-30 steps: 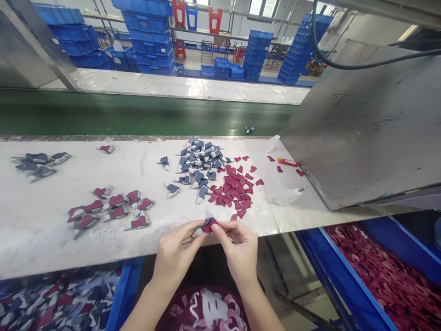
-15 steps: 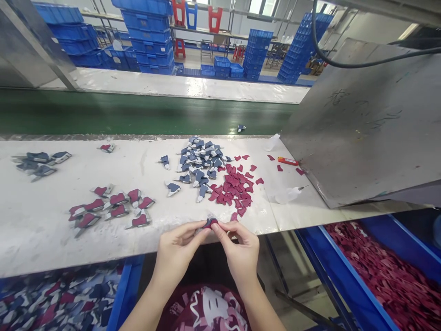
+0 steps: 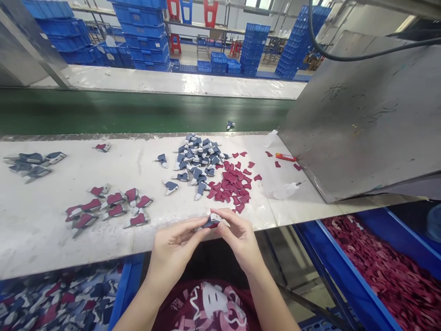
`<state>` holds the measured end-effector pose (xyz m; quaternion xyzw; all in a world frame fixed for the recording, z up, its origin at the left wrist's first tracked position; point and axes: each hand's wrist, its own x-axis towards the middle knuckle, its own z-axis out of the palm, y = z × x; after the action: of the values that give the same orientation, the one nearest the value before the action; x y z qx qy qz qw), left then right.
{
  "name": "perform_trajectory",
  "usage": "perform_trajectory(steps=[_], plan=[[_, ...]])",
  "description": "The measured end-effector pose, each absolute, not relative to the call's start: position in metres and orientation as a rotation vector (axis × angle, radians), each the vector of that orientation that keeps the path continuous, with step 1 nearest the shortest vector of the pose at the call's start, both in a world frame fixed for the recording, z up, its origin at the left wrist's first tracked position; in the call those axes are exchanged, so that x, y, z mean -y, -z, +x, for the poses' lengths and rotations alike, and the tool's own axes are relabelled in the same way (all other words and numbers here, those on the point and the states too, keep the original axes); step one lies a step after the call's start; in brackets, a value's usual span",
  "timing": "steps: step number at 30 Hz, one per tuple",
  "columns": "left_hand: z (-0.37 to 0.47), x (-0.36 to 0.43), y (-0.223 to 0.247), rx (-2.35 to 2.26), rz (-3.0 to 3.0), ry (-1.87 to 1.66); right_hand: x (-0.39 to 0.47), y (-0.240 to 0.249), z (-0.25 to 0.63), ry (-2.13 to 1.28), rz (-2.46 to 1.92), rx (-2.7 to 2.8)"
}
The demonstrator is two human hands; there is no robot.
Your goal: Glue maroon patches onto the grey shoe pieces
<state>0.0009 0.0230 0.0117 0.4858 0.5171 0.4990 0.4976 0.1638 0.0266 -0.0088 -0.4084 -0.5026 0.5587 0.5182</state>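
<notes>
Between my fingertips, at the near edge of the white table (image 3: 113, 243), is a small blue, white and red part (image 3: 212, 220). My left hand (image 3: 175, 243) pinches its left end, and my right hand (image 3: 239, 236) grips its right end. Just beyond my hands lie a pile of dark red pieces (image 3: 234, 181) and, left of it, a heap of blue-and-white parts (image 3: 198, 156). Several parts with red faces (image 3: 115, 198) are grouped to the left. A few blue-grey parts (image 3: 34, 161) lie at the far left.
A green conveyor belt (image 3: 138, 112) runs behind the table, with one part on it. A metal panel (image 3: 365, 119) stands at the right. Below the table are blue bins of parts (image 3: 126, 285) and red pieces (image 3: 344, 257). A red-orange tube (image 3: 285, 157) lies near the panel.
The part between my hands has been turned, and its white side now shows. My right fingers have shifted on it. The part on the belt appears further left.
</notes>
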Motion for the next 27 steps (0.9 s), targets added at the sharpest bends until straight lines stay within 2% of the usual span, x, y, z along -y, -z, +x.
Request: perform_trajectory(steps=[12, 27], plan=[[0.01, -0.018, -0.012, -1.237, 1.179, -1.229, -0.013, 0.011, 0.144, -0.83, -1.151, 1.38], [0.005, -0.015, 0.0, -1.293, 1.246, -1.161, -0.019, 0.012, 0.147, -0.766, -1.205, 1.443]])
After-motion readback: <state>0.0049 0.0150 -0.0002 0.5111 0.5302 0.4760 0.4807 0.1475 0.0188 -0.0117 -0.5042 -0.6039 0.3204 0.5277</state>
